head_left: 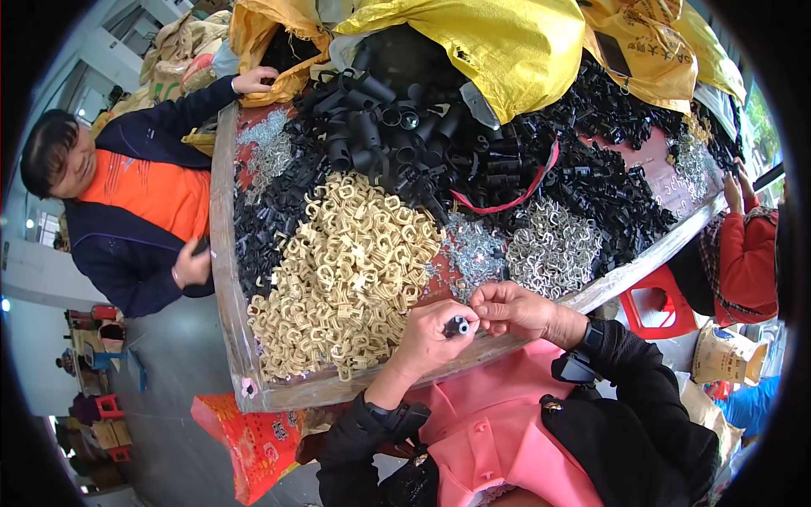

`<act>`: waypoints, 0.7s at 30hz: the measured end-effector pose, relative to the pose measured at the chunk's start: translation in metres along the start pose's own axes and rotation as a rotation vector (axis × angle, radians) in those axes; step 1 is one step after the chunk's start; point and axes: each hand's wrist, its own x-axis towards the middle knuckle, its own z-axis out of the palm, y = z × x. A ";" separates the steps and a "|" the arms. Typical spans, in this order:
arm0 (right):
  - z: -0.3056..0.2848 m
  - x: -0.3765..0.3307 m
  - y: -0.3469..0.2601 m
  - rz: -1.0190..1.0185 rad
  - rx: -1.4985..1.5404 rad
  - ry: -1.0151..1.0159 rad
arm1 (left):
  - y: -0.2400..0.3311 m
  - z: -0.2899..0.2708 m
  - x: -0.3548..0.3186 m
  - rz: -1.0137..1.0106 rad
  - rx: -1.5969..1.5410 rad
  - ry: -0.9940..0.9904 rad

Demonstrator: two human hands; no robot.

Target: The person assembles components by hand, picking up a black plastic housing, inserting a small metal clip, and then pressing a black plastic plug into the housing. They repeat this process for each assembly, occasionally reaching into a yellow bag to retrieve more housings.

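Note:
My left hand (422, 338) is closed round a black tube-like piece (457, 326), its round end facing up. Just to its right, my right hand (515, 309) has thumb and fingers pinched together beside the tube's end; whatever sits in that pinch is too small to make out. Both hands are above the table's near wooden edge (346, 390). Beyond them lie a heap of small silver screws (473, 258) and a pile of curved silver metal clips (553, 249). A large mound of beige ring-shaped clips (346, 279) spreads to the left of my hands.
Black plastic parts (405, 127) cover the table's far side, with a red strap (511, 198) across them. A yellow sack (481, 51) lies on top. One person (127, 203) stands at the left edge, another person's red sleeve (752, 253) is at right, near a red stool (659, 304).

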 end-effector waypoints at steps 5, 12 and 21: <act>0.009 -0.005 -0.006 -0.177 -0.232 0.067 | -0.001 0.002 -0.004 -0.279 -0.281 0.050; 0.013 -0.008 -0.003 -0.290 -0.377 0.102 | -0.005 0.009 -0.006 -0.407 -0.379 0.143; 0.014 -0.008 0.006 -0.050 -0.080 0.097 | 0.001 0.013 0.001 -0.018 -0.073 0.216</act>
